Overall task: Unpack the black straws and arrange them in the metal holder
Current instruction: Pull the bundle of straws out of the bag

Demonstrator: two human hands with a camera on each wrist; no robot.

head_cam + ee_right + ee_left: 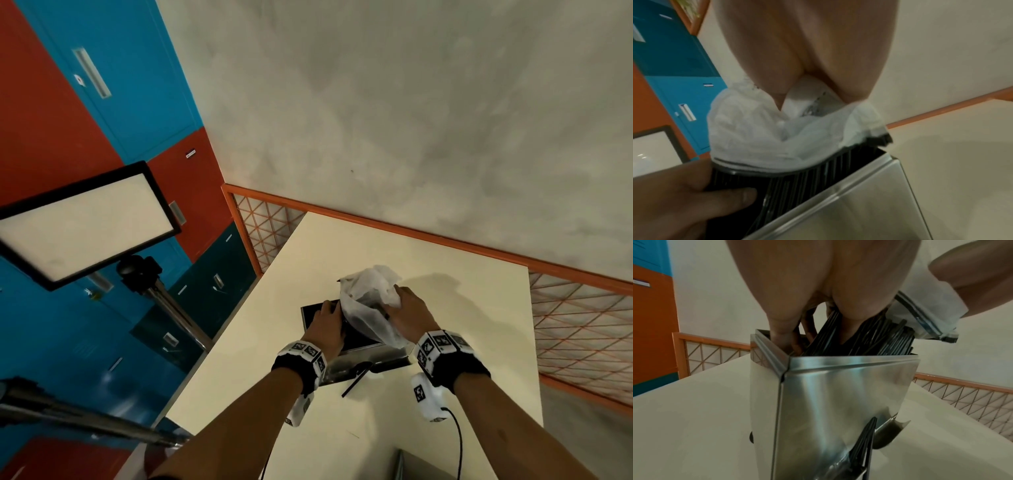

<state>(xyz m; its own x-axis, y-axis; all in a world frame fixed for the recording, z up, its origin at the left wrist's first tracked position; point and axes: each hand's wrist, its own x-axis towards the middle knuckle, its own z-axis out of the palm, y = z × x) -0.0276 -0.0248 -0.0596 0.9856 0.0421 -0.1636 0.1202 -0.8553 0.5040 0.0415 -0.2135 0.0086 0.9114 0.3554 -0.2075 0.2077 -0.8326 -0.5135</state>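
Observation:
On the cream table stands the steel straw holder. A thick bundle of black straws slants into its open top, the upper ends still inside a white plastic bag. My right hand grips the bunched bag from above. My left hand curls thumb and fingers round the bundle at the holder's mouth. One or two loose straws stick out of the slot low on the holder's front.
An orange mesh railing borders the table's far and right sides. A light panel on a stand and a tripod pole are to the left, before blue and red lockers. A grey object sits at the near edge.

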